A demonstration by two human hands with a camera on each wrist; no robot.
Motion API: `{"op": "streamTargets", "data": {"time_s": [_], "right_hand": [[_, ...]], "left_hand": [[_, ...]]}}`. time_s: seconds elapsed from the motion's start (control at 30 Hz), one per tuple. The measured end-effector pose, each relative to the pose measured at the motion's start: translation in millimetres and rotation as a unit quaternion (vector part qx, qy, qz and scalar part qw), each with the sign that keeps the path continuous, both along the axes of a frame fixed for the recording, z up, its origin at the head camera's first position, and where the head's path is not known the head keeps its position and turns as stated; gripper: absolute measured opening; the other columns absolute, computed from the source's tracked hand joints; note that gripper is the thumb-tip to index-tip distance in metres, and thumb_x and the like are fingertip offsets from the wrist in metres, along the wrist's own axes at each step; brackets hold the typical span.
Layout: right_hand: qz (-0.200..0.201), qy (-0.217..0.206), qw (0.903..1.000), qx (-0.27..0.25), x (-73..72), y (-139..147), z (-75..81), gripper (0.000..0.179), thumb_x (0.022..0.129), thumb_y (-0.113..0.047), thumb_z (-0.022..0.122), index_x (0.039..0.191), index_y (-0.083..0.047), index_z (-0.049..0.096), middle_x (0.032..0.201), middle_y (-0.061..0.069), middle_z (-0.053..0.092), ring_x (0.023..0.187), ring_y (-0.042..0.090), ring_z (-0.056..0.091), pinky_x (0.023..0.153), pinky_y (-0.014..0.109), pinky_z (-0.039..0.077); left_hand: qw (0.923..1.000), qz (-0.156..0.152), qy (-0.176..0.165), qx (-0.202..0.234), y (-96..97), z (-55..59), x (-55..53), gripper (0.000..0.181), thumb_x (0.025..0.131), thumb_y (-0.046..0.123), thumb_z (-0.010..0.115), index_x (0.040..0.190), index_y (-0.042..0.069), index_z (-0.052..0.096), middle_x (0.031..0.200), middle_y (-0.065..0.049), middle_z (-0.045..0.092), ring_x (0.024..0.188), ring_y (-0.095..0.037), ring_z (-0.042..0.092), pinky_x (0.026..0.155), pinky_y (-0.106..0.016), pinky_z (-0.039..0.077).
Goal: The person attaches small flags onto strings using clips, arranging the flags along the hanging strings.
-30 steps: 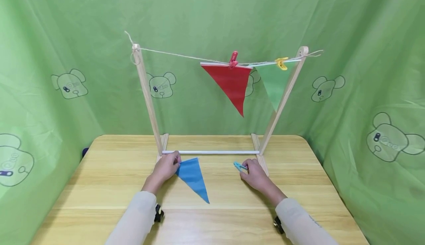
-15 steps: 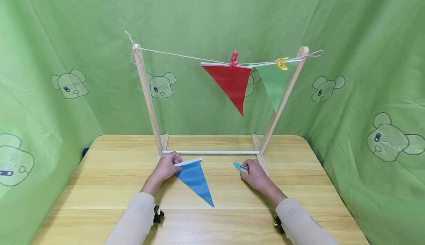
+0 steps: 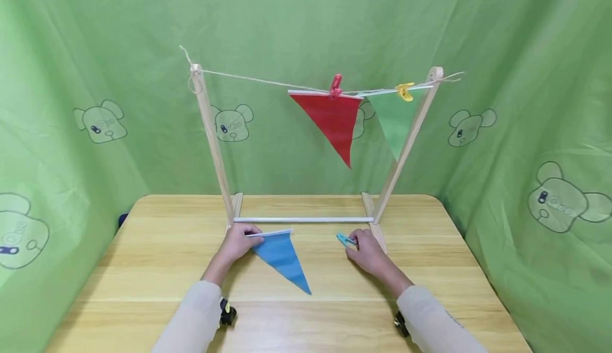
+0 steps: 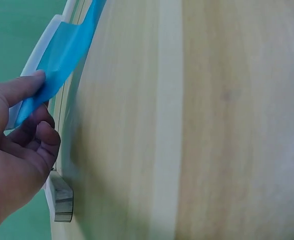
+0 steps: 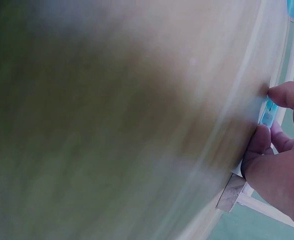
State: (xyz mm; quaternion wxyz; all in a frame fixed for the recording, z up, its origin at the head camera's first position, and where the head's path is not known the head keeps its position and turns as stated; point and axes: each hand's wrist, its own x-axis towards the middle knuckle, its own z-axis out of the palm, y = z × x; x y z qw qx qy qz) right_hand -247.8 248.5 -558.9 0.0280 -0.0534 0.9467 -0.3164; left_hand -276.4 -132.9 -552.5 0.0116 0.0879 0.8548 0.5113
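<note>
My left hand point(image 3: 237, 240) pinches a blue triangular pennant point(image 3: 283, 260) by the left end of its white top edge. In the left wrist view the thumb lies over the blue cloth point(image 4: 62, 55) and the fingers curl behind it. My right hand point(image 3: 369, 250) pinches a light-blue clothespin point(image 3: 345, 240) just above the table, apart from the pennant. Above both hands a string point(image 3: 258, 80) runs between two wooden posts. A red pennant point(image 3: 334, 124) hangs from it by a red clothespin point(image 3: 336, 86), and a green pennant point(image 3: 394, 119) by a yellow clothespin point(image 3: 404, 91).
The left post point(image 3: 210, 135) and right post point(image 3: 408, 140) stand on wooden feet, joined low down by a white rod point(image 3: 303, 219). All rest on a wooden table point(image 3: 306, 326). A green curtain point(image 3: 306, 23) with printed bear heads surrounds it.
The blue pennant has turned so its white top edge shows, and its tip has shifted right. My left fingers have changed their hold slightly. The right hand and clothespin have stayed still.
</note>
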Motion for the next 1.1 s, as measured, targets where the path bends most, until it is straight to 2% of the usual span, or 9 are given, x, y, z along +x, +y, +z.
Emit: {"op": "streamTargets", "data": {"time_s": [0.2, 0.5, 0.7, 0.87, 1.1], "right_hand": [[-0.002, 0.003, 1.0, 0.003, 1.9, -1.3, -0.7, 0.027, 0.088, -0.009, 0.072, 0.11, 0.001, 0.059, 0.096, 0.009, 0.047, 0.081, 0.019, 0.046, 0.067, 0.027, 0.041], [-0.008, 0.002, 1.0, -0.002, 3.3, -0.7, 0.7, 0.027, 0.084, -0.006, 0.07, 0.108, -0.001, 0.058, 0.095, 0.009, 0.046, 0.08, 0.02, 0.045, 0.067, 0.029, 0.039], [-0.005, 0.004, 0.9999, -0.008, 2.5, -0.3, 4.1, 0.024, 0.087, -0.006, 0.067, 0.108, -0.004, 0.057, 0.095, 0.009, 0.047, 0.081, 0.02, 0.046, 0.067, 0.03, 0.04], [-0.004, 0.012, 0.9998, -0.014, 3.6, -0.9, 6.1, 0.024, 0.088, -0.007, 0.066, 0.11, -0.002, 0.058, 0.096, 0.01, 0.051, 0.085, 0.021, 0.047, 0.07, 0.031, 0.042], [-0.014, 0.02, 0.9992, -0.031, 2.8, -0.2, 5.0, 0.021, 0.093, -0.009, 0.063, 0.112, -0.002, 0.059, 0.099, 0.011, 0.053, 0.089, 0.022, 0.048, 0.076, 0.033, 0.045]], "left_hand": [[0.9994, 0.008, -0.027, 0.02, 3.2, -1.6, 6.0, 0.006, 0.085, 0.0, 0.081, 0.089, 0.002, 0.079, 0.087, -0.009, 0.076, 0.075, -0.011, 0.06, 0.067, -0.023, 0.051], [0.9977, 0.033, -0.034, 0.048, 5.6, -3.6, 9.5, 0.007, 0.085, 0.001, 0.081, 0.092, 0.0, 0.079, 0.084, -0.009, 0.075, 0.067, -0.011, 0.058, 0.06, -0.023, 0.049], [0.9961, 0.038, -0.027, 0.075, 5.9, -1.9, 11.4, 0.01, 0.085, 0.002, 0.08, 0.094, -0.001, 0.08, 0.09, -0.012, 0.077, 0.073, -0.011, 0.063, 0.064, -0.022, 0.052], [0.9948, 0.036, -0.024, 0.092, 6.0, -6.2, 11.2, 0.011, 0.087, 0.002, 0.078, 0.097, -0.003, 0.079, 0.095, -0.015, 0.078, 0.08, -0.011, 0.067, 0.071, -0.022, 0.055], [0.9934, 0.039, -0.023, 0.106, 8.2, -6.3, 10.0, 0.012, 0.092, 0.003, 0.074, 0.101, -0.003, 0.077, 0.098, -0.014, 0.077, 0.086, -0.012, 0.065, 0.076, -0.022, 0.054]]}}
